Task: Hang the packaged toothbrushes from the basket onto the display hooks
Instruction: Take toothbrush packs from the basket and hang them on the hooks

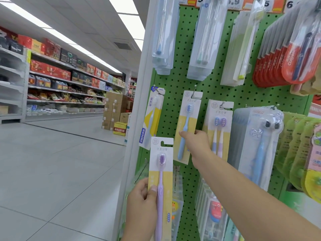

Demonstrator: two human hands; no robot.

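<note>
A carded blue toothbrush pack (186,119) hangs on a hook (194,92) of the green pegboard (213,87). My right hand (197,143) pinches its lower right edge, thumb on the front. My left hand (144,202) holds a purple toothbrush pack (161,171) upright in front of the board's left edge, below and left of the blue one. No basket is in view.
Neighbouring hooks carry a yellow-and-blue single pack (152,119), a twin pack (218,129), a clear-boxed blue brush (257,140) and clear and red packs above. An aisle with stocked shelves (66,80) and stacked cartons (114,110) lies to the left.
</note>
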